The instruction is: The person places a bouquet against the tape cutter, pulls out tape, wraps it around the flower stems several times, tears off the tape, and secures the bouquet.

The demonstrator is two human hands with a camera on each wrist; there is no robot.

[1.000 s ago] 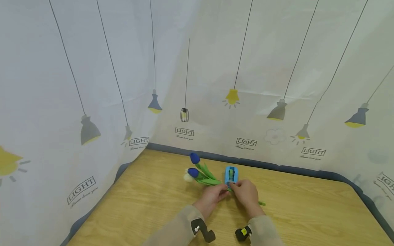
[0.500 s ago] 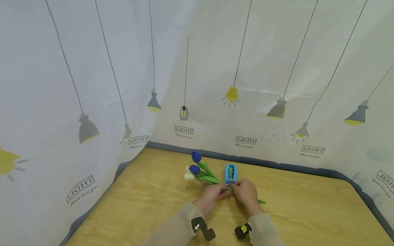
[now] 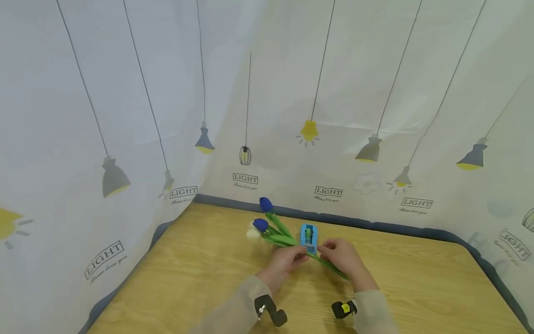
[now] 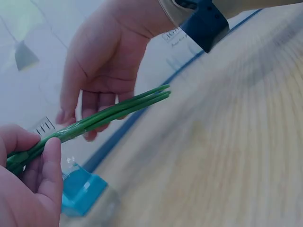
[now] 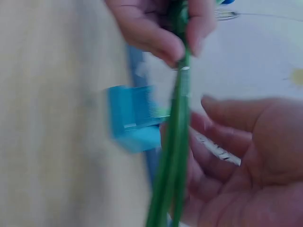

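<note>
My left hand (image 3: 285, 260) grips a small bunch of artificial tulips by the green stems (image 3: 330, 266). Two blue heads (image 3: 265, 205) and a white head (image 3: 253, 233) point to the left. Just beyond the left fingertips, a shiny clear strip that looks like tape (image 5: 184, 73) lies against the stems. My right hand (image 3: 344, 259) is beside the stems; in the right wrist view its fingers are loosely bent behind them, with the thumb apart. Behind the stems stands a blue tape dispenser (image 3: 303, 237) with a greenish roll, its front partly hidden in the head view.
The wooden table (image 3: 200, 260) runs back to a pale curtain (image 3: 283, 153) printed with hanging lamps. A dark blue band (image 3: 354, 221) marks the table's back edge. Black wrist mounts (image 3: 270, 310) sit on both sleeves.
My right hand has moved right and away from the left fingertips, uncovering more of the stems. The left hand keeps its grip, and the tulip heads have shifted slightly.
</note>
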